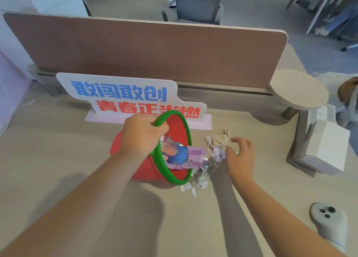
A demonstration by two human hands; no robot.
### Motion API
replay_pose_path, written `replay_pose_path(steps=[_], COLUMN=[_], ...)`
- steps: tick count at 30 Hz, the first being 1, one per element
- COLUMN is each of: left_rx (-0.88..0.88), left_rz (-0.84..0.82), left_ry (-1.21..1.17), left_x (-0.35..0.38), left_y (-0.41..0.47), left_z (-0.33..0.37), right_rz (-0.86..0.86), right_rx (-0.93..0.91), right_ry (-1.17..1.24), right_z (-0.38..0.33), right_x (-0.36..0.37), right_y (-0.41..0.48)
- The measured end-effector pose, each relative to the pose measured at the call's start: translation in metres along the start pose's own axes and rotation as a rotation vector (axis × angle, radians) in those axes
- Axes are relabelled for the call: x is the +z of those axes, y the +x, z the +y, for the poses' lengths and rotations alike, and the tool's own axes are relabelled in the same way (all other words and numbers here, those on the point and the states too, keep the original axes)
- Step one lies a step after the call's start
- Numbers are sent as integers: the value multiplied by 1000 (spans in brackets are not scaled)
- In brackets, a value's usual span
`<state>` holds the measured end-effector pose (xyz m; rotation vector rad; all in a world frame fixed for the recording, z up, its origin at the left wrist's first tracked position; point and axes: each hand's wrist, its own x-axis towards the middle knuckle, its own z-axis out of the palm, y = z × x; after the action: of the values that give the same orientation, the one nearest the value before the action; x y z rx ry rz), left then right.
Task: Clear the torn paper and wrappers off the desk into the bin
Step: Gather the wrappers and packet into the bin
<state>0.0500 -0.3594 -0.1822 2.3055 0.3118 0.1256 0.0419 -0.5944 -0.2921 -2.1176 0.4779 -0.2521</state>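
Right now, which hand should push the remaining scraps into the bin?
Right. The right hand is beside the torn paper scraps at the bin mouth; the left hand grips the green rim of the red bin.

Bright even light; soft arm shadows; motion blur; edges warped.

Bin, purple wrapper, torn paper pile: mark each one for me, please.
bin [176, 127], head view, bare red inner wall under the green rim.
purple wrapper [193, 154], head view, middle of its purple face at the bin's mouth.
torn paper pile [216, 138], head view, upper scraps of the pile.
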Motion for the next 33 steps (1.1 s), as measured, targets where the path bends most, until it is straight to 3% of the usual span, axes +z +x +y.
replay_pose_path(steps=[3,7,10,16,20,27,31,33], left_rx=[-18,-43,-65,-60,-90,-144,-189,-213], left_rz=[-18,-11,-27,-5,14,90,149,165], left_ry=[27,76,93,69,71,-8,-88,-134], left_x=[0,-3,-2,-4,-13,-35,-47,-52], left_y=[7,14,16,14,12,-6,-20,-28], left_z=[-1,-3,-5,-9,-17,-29,-39,-45], right_rz=[-31,-135,-293,-664,-664,-632,-737,-699], right_rx=[141,-10,-67,-440,-616,-629,-586,-581], right_ry=[-105,-352,-355,-531,-640,-616,-820,-841], right_z=[56,75,63,23,13,7,32,43], right_x=[-5,9,31,54,58,51,59,62], right_y=[22,50,67,59,26,-67,-93,-89])
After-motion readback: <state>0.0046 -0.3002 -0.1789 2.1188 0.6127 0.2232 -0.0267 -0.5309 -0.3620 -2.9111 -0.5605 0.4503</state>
